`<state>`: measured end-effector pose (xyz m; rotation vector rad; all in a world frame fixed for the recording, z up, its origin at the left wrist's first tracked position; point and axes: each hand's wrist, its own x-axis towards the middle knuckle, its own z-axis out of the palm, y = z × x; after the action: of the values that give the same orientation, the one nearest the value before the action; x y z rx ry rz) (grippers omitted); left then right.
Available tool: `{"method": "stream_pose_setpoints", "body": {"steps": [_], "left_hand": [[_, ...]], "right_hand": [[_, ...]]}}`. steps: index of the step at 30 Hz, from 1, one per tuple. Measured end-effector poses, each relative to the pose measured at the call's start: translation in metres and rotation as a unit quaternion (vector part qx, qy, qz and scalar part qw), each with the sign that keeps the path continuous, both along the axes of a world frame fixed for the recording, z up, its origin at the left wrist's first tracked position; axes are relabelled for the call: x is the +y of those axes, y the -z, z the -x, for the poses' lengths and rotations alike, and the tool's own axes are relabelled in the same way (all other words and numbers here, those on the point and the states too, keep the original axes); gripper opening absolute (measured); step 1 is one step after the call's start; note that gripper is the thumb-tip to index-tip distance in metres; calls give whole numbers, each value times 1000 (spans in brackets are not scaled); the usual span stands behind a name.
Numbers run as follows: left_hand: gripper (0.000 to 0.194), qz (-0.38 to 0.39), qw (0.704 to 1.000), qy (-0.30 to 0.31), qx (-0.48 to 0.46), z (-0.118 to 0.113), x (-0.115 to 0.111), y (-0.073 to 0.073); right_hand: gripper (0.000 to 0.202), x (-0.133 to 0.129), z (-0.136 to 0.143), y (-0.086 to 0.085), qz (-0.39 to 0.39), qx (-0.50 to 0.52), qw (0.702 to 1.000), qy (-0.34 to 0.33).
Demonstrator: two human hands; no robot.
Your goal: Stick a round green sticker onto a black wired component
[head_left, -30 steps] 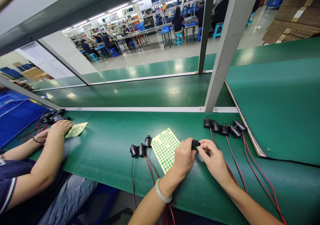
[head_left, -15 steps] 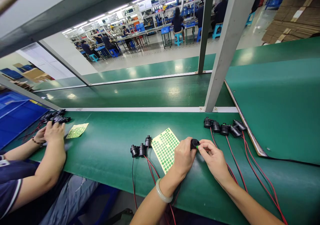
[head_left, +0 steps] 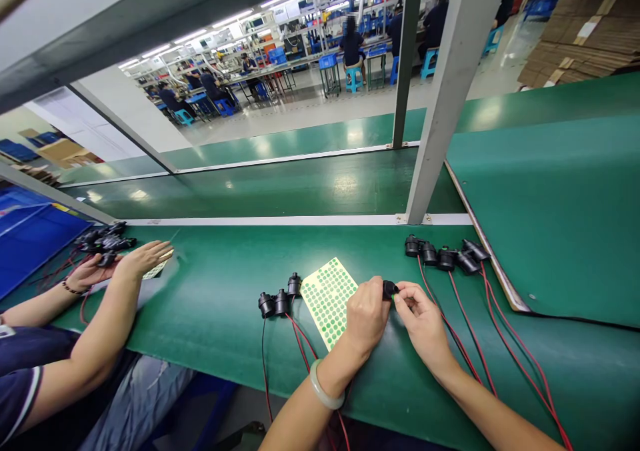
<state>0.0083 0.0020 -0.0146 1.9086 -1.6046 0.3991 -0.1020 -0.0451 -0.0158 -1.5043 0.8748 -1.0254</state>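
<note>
My left hand (head_left: 369, 314) is wrapped round a black cylindrical part (head_left: 389, 289) above the green table. The fingertips of my right hand (head_left: 420, 314) pinch a small green dot against the right side of that part. Beside my left hand lies a pale yellow sheet (head_left: 327, 297) with rows of green dots, partly covered by the hand. To its left stand several black parts (head_left: 281, 301) with red and dark wires. Behind my right hand, more black parts (head_left: 447, 258) lie in a row, their red wires running toward the front edge.
At the left a co-worker's hand (head_left: 143, 261) reaches over another dotted sheet, near a pile of black parts (head_left: 107, 237) and a blue bin (head_left: 40, 237). A grey metal post (head_left: 440, 104) rises behind the table. A raised green board (head_left: 555, 224) lies right.
The co-worker's one hand has moved right over the other sheet, while the other now holds a black part. My hands stay at the black part, and the green dot is now less visible.
</note>
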Motion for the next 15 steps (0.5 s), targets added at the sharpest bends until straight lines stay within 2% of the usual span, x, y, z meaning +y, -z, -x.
{"method": "stream_pose_setpoints", "body": {"steps": [3, 7, 12, 15], "left_hand": [[16, 6, 1000, 9, 26, 0, 1, 0], [18, -10, 993, 11, 115, 0, 2, 0], [25, -69, 969, 15, 238, -1, 3, -2], [24, -84, 958, 21, 275, 0, 3, -5]], "right_hand": [[25, 3, -3, 2, 8, -15, 1000, 0], [22, 1, -5, 5, 41, -15, 999, 9], [15, -6, 1, 3, 124, 26, 992, 25], [12, -9, 5, 2, 179, 42, 983, 21]]}}
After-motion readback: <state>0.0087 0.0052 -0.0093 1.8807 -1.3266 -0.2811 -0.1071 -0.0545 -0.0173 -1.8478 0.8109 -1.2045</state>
